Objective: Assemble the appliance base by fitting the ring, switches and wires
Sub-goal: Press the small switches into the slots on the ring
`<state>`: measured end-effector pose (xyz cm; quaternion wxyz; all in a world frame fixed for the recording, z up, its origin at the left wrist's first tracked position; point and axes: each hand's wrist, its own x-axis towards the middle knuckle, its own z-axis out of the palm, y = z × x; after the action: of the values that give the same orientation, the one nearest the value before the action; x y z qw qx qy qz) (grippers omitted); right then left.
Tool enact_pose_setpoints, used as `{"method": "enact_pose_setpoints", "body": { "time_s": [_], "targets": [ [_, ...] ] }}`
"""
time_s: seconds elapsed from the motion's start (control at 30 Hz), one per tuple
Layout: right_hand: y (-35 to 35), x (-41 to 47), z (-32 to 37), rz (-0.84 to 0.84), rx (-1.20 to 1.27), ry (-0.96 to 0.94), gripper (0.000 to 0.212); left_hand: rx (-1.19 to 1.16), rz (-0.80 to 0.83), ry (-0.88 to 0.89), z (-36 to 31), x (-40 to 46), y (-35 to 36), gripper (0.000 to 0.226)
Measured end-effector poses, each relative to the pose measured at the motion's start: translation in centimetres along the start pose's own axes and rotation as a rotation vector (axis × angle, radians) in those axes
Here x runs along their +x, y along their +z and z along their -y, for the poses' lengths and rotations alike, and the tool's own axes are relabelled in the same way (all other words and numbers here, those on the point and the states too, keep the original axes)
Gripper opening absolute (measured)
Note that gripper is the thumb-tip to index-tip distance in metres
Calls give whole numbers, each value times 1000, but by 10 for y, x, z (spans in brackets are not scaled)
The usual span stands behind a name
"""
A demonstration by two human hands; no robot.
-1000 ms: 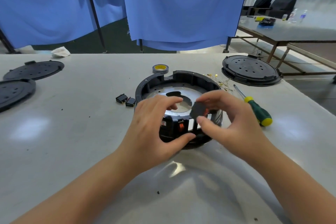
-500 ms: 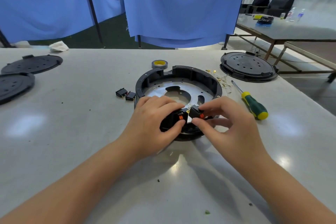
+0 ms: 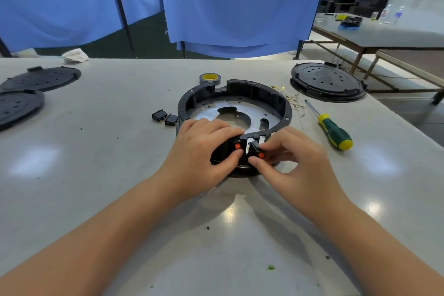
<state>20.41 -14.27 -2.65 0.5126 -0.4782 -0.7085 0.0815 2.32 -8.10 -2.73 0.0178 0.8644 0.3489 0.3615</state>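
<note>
Both hands dropped to base point(image 3: 234, 108) rim at 6 o'clock | left hand point(image 3: 204, 151) grips rim, right hand point(image 3: 295, 158) pinches switch point(image 3: 255, 149), seemingly half-seated | 2 spare switches point(image 3: 165, 118) at 9 o'clock

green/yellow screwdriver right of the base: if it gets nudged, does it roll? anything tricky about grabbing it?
The screwdriver lies flat on the smooth, glossy table, and its handle looks rounded, so a sideways nudge would probably roll it. The thick handle against the thin shaft suggests it is handle-heavy; gripped by the shaft it would likely tip. It looks rigid, not fragile.
</note>
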Motion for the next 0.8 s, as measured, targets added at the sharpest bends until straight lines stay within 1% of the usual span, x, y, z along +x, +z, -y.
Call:
{"method": "enact_pose_setpoints", "body": {
  "time_s": [0.13, 0.33, 0.63, 0.8],
  "targets": [
    [1, 1, 1, 28, -34, -7, 16, 2, 2, 4, 1, 0, 0, 33],
    [2, 3, 1, 25, -97, -2, 17, 5, 1, 7, 1, 0, 1, 32],
    [4, 3, 3, 52, -233, -77, 14, -10, 6, -2, 0, 1, 0, 32],
    [7, 7, 5, 32, -277, -90, 13, -13, 14, -9, -1, 1, -2, 32]
  ]
}}
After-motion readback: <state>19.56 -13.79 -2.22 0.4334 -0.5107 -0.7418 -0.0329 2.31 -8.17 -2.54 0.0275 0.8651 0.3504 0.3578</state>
